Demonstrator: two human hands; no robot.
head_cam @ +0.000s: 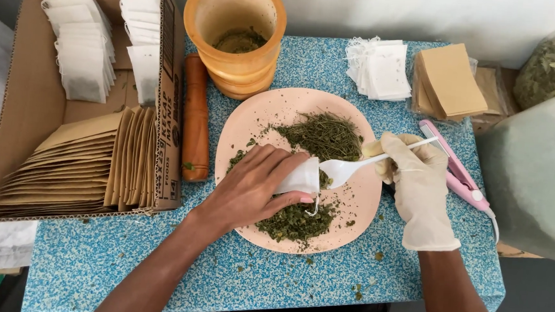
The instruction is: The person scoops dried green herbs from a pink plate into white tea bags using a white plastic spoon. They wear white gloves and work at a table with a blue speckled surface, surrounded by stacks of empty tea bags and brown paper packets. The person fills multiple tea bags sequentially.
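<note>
My bare left hand (253, 186) holds a small white tea bag (300, 176) over a pale pink plate (254, 119) of dried green herbs (323, 136). A latex glove covers my right hand (417, 177), which grips a white plastic spoon (344, 170). The spoon's bowl sits at the mouth of the tea bag. More herbs (296, 221) lie near the plate's front rim, under my left hand.
A cardboard box (16, 121) at the left holds filled white bags and brown envelopes. Behind the plate stand an orange mortar (235, 63) and a wooden pestle (196, 116). Empty white bags (379, 66), brown envelopes (449, 80), a pink sealer (459, 177) and a bag of leaves (549, 66) lie at right.
</note>
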